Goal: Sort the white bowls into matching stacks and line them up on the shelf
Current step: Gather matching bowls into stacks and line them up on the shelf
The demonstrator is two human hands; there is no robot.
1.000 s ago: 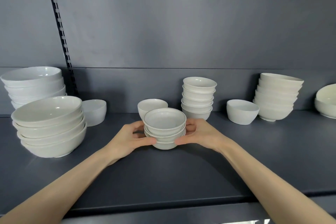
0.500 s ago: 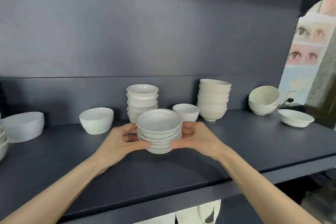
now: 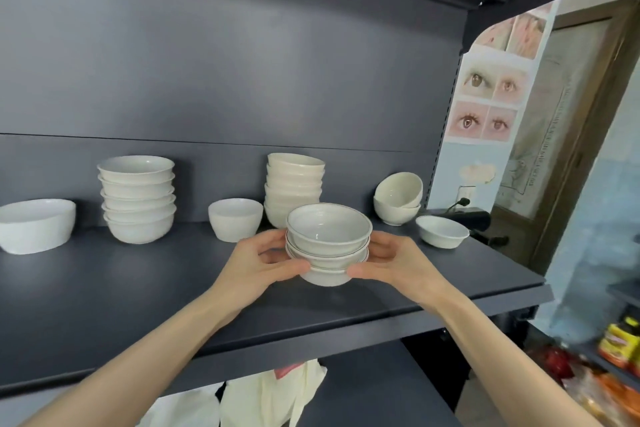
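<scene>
Left hand (image 3: pixel 256 263) and right hand (image 3: pixel 398 260) curled fingers round the short stack of small white dark-rimmed ceramic bowls (image 3: pixel 329 239) over the dark grey shelf (image 3: pixel 138 288). Open board lay at six o'clock. The yellow-labelled jar's (image 3: pixel 620 343) writing was unreadable.

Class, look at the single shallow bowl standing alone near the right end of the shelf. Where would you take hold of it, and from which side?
Pinch the near rim of the shallow bowl, thumb inside, fingers under the flared wall, coming from the front. It sits upright and open, with bare shelf before it and a dark device behind.
</scene>
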